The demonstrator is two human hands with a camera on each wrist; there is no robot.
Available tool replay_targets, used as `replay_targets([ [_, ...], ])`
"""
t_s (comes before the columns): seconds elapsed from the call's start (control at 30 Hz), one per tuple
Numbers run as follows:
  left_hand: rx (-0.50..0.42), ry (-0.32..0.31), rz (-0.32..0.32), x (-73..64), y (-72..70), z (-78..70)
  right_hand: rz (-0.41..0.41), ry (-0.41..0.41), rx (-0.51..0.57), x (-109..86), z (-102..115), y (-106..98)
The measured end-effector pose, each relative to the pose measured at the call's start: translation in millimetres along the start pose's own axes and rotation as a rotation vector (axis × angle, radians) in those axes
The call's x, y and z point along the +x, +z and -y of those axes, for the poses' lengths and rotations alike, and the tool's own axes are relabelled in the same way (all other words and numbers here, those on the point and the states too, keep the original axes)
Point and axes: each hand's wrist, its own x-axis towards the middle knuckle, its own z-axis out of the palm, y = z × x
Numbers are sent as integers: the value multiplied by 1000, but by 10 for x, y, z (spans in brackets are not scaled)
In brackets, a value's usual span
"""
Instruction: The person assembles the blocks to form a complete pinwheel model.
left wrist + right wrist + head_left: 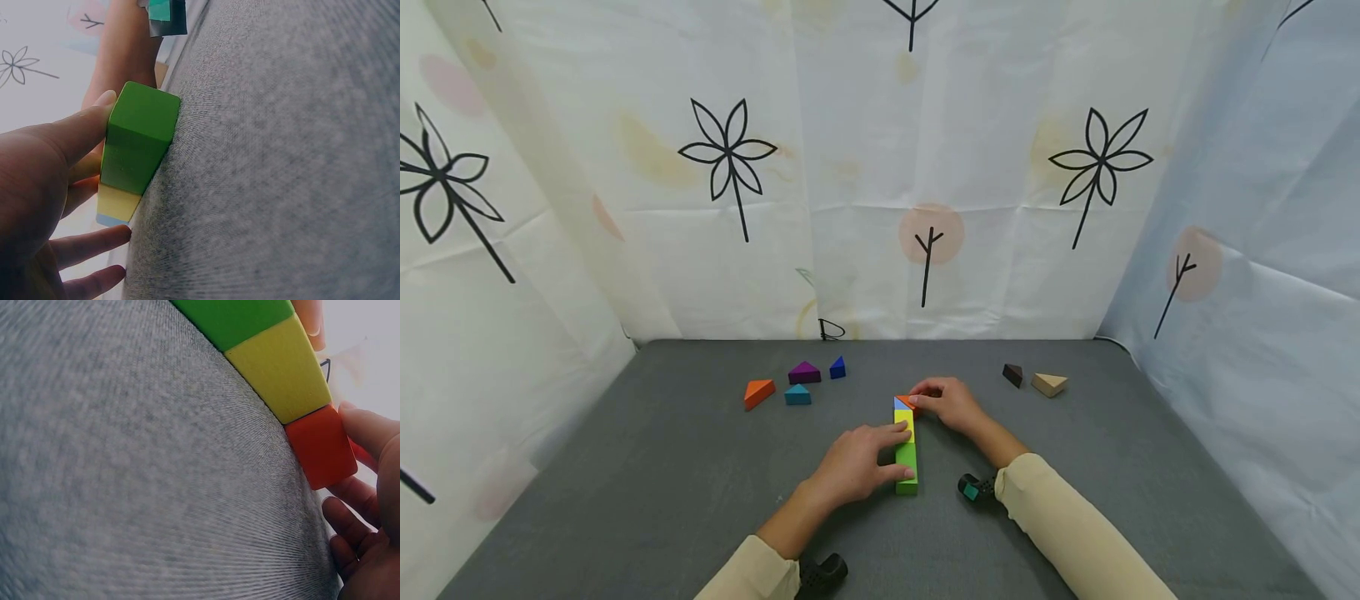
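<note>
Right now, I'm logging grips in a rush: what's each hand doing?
Left hand: open, touching the green block and yellow block.
Right hand: closed, pinching the orange block against the yellow one.

At the head view's lower centre, a green block (906, 457), a yellow block (902, 417) and a red-orange block (322, 448) are seen; above, a white curtain (850, 100) is patterned with black-lined flowers (727, 151).

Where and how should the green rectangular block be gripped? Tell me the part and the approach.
Likely best: pinch the green rectangular block across its long sides, toward the near end, coming from the near side. Those sides look flat and clear, the far end meets the yellow block, and the thumb of the left hand lies over the top.
</note>
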Motion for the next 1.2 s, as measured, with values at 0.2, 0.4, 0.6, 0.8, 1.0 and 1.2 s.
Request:
replay_targets([
  [0.2,3,-6,-1,-8,-1,-10,-10,-6,19,-2,4,-20],
  [0.4,3,-9,-6,-12,2,-8,-39,-4,-11,6,3,-98],
  [0.6,5,1,-14,-12,10,-7,-70,-64,-188,19,24,-262],
  [0.8,9,-8,-10,-3,16,-5,-87,-133,-349,35,32,-463],
  [1.0,9,-19,2,1,8,-3,-117,-158,-468,18,0,-661],
  [1.2,4,-38,17,-5,4,-11,-136,-161,-525,1,-99,-820],
])
